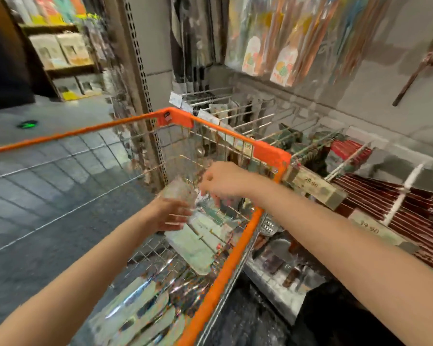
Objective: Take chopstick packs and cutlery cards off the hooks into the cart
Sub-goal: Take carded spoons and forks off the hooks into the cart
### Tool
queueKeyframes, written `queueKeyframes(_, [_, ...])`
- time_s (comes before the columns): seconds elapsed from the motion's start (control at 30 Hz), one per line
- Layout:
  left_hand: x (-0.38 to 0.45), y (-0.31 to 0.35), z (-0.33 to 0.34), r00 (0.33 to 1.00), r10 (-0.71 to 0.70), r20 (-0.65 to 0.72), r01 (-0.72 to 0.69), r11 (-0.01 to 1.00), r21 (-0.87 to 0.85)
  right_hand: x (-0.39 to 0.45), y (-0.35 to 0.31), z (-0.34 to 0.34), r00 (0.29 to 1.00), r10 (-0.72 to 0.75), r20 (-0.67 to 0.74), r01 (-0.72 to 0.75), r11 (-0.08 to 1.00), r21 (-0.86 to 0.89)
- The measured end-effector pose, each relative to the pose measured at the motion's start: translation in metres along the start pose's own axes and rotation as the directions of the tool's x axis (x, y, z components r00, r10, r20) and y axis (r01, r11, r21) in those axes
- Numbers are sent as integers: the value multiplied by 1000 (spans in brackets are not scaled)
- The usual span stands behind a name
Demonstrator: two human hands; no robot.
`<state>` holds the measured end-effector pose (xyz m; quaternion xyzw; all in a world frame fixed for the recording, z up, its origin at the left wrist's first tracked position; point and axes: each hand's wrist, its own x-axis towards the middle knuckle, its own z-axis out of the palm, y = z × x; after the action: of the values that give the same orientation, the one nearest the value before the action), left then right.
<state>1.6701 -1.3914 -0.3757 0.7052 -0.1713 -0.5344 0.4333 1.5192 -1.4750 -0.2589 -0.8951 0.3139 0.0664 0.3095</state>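
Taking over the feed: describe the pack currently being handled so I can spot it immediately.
Find the orange-rimmed wire cart. Both hands meet above its basket; the clear pack lies against the left hand, below the right hand. Unlike the packs lying in the basket, it is held up.

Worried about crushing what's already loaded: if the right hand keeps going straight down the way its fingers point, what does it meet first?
Most likely the pale green packs lying in the cart. The right hand hangs over the basket, fingers pointing down, with a clear pack in the left hand just beside that line. Blur leaves depth unclear.
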Motion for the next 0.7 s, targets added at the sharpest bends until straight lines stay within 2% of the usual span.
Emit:
queueKeyframes(0.07, [11,-29,-8,996,-89,6,89,996,-12,10,-4,0,986,58,156,-49,997,-58])
queueKeyframes(0.17, [20,-65,-12,979,-200,-29,200,980,-10,29,-6,-1,965,100,242,-88,994,-59])
queueKeyframes(0.33, [28,-96,-2,961,-274,-28,275,961,31,52,0,10,934,187,303,-126,970,-208])
queueKeyframes(0.43, [35,-105,2,958,-287,-11,286,958,-33,54,8,13,887,260,381,-148,942,-300])
queueKeyframes(0.57, [42,-110,8,957,-291,8,289,949,-128,55,13,16,869,269,414,-133,935,-328])
queueKeyframes(0.7, [45,-106,20,947,-316,52,320,940,-122,60,12,18,860,269,433,-142,942,-304])
